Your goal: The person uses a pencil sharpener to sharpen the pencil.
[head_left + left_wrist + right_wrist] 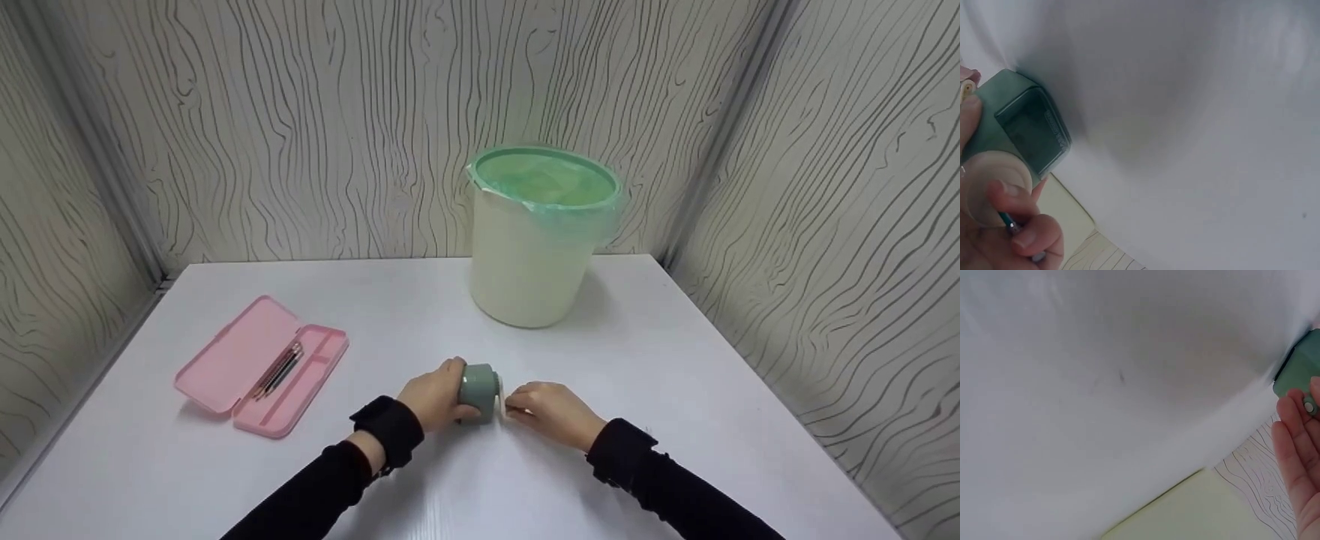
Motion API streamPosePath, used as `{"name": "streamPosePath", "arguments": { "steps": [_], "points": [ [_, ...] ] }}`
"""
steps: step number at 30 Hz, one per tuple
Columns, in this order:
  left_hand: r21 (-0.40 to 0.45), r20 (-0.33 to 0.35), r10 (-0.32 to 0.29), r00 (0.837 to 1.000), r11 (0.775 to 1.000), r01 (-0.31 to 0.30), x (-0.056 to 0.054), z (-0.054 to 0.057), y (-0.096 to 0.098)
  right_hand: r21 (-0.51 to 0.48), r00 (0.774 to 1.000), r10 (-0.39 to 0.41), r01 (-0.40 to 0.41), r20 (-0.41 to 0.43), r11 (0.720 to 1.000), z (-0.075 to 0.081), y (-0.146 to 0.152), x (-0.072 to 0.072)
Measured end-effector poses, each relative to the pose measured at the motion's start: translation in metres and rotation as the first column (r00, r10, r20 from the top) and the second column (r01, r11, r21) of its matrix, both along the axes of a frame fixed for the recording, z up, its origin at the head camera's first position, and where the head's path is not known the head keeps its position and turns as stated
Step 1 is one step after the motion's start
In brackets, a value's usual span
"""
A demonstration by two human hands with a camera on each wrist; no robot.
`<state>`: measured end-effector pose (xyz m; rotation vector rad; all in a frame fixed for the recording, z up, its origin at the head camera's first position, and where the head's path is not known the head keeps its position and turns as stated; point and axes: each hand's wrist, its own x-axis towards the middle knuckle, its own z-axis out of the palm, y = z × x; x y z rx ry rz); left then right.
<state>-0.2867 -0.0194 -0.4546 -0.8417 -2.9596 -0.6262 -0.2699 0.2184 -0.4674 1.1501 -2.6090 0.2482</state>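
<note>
A green pencil sharpener stands on the white table with its dark clear window facing me. My left hand grips its body from the left. In the left wrist view a pencil end with a metal band shows between the left fingers, beside the sharpener's round cream face. My right hand pinches the small green knob of the crank on the sharpener's right side. The cream crank arm shows between the body and the right fingertips.
An open pink pencil case lies at the left, with several pencils in it. Behind the sharpener stands a pale bin with a green rim and a thin green bag. Wood-patterned walls enclose the table's back and sides.
</note>
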Motion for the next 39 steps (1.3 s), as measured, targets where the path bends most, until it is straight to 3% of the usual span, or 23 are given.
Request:
{"name": "streamPosePath", "arguments": {
  "steps": [19,26,35,39],
  "points": [
    [-0.049,-0.002,-0.029,1.0,0.998,0.028,0.001,0.007,0.003,0.021,0.999,0.025,-0.025,-0.026,0.999,0.018,0.007,0.01],
    [-0.09,-0.012,-0.038,0.999,0.995,0.037,0.001,0.008,0.002,0.022,0.993,0.038,-0.035,-0.111,0.999,0.019,0.006,0.01],
    [-0.092,-0.012,-0.041,0.999,0.995,0.039,-0.003,0.005,0.002,0.013,0.99,-0.005,0.007,-0.14,1.0,0.023,0.005,0.012],
    [-0.102,-0.049,-0.068,0.996,0.993,0.063,-0.004,0.006,0.002,0.035,0.988,-0.019,0.025,-0.153,0.999,0.024,0.005,0.013]
  ]
}}
